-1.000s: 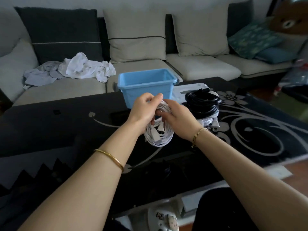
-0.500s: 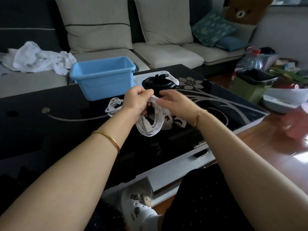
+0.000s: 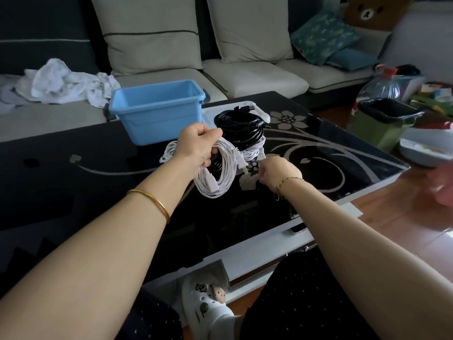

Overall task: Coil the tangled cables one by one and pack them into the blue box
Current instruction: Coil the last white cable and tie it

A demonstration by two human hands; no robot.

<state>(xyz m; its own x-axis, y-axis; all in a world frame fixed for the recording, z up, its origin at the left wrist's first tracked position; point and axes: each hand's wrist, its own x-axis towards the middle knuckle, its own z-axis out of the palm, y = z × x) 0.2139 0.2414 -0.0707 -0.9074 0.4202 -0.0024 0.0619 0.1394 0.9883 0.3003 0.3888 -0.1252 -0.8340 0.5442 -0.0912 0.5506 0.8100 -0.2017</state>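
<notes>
My left hand (image 3: 197,146) grips the top of a coiled white cable (image 3: 219,176), which hangs above the black glass table (image 3: 85,182). My right hand (image 3: 278,171) is lower and to the right, with curled fingers pinching the cable's loose plug end (image 3: 241,165). The blue box (image 3: 157,115) stands open on the table just behind my left hand; I see nothing inside it. A coil of black cable (image 3: 241,130) lies right of the box, with more white cable (image 3: 255,150) tangled under it. A small white loop (image 3: 168,153) lies left of my left hand.
A sofa with cushions (image 3: 152,33) runs behind the table, with crumpled white cloth (image 3: 66,82) on its seat. To the right, on the floor, stand a green bin (image 3: 384,123) and a pale bowl (image 3: 426,149). My white shoe (image 3: 208,305) shows beneath the table edge.
My right hand has left the coil's top and dropped down to the right, pulling the plug end out. The camera view has swung right and the coil now hangs free in my left hand.
</notes>
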